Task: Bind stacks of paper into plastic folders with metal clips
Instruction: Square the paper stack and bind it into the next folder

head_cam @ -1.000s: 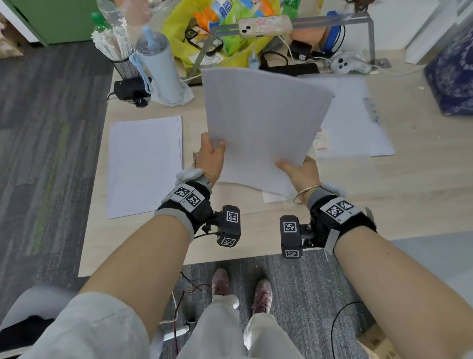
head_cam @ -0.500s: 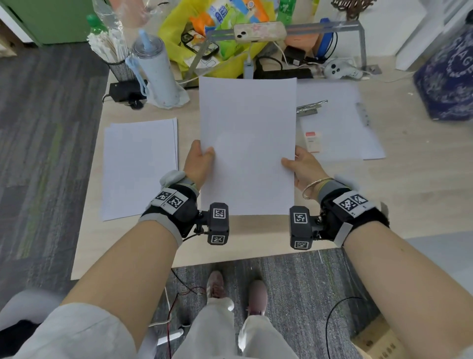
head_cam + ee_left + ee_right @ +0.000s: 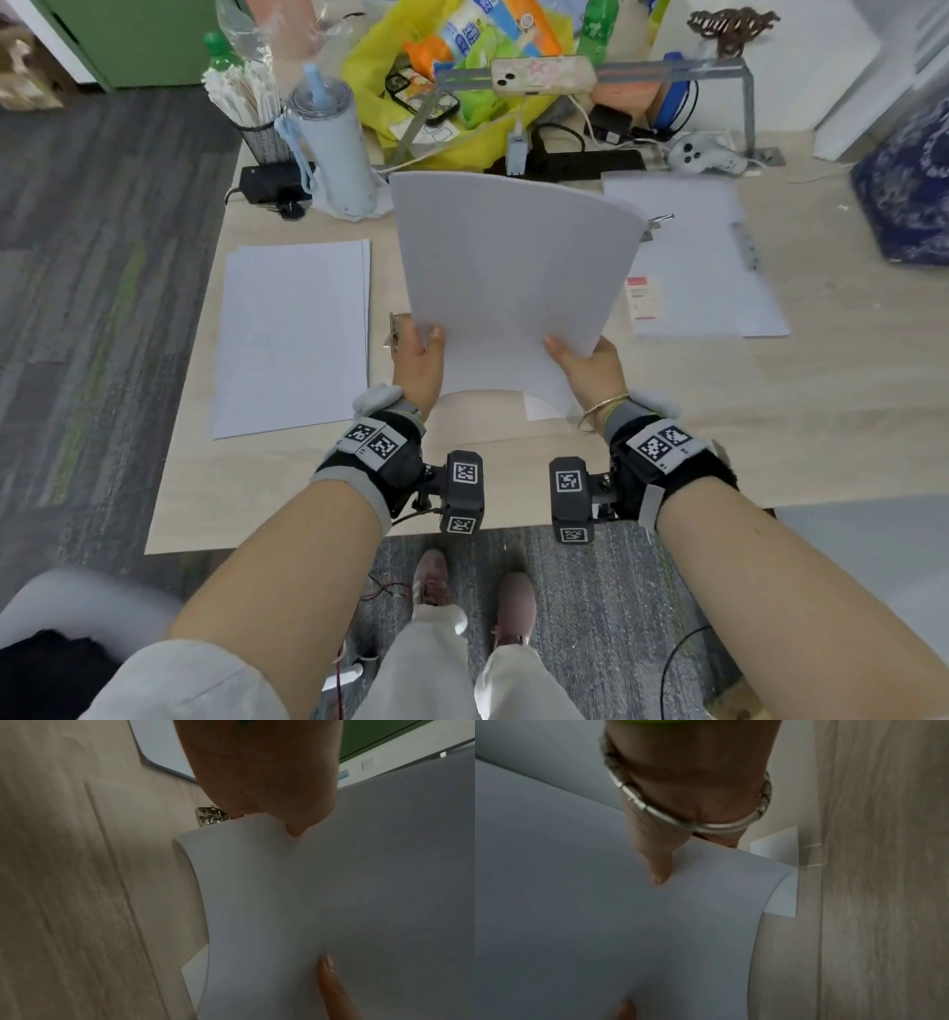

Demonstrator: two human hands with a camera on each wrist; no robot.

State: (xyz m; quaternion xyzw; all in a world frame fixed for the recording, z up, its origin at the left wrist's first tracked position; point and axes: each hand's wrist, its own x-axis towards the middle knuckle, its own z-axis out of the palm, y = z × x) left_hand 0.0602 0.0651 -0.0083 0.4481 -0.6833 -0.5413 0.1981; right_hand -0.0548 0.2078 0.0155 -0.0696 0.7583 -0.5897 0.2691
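On the left of the counter (image 3: 169, 514) a second pile of paper (image 3: 292, 334) lies flat, untouched. Next to it the left hand (image 3: 418, 354) pinches the lower left edge of the held stack (image 3: 513, 277), thumb on top and fingers under, with a metal clip (image 3: 396, 329) tucked in the same hand behind the sheets; the left wrist view shows the clip (image 3: 209, 817) peeping out beside the thumb. The stack hangs in the air over the middle of the counter, and it has changed: half a second ago it stood flat and square between the hands, and now it bows into a curve, its top right corner swung toward the folder. The right hand (image 3: 590, 367) grips the lower right edge, thumb on the face of the sheets. Beneath the stack a few sheets lie loose on the counter. To the right the plastic folder (image 3: 719, 288) lies open and flat, another clip (image 3: 657, 223) near its top edge. I judge the squaring-up to be finished and the stack to be on its way to the folder; the bow may let the sheets slip out of line.
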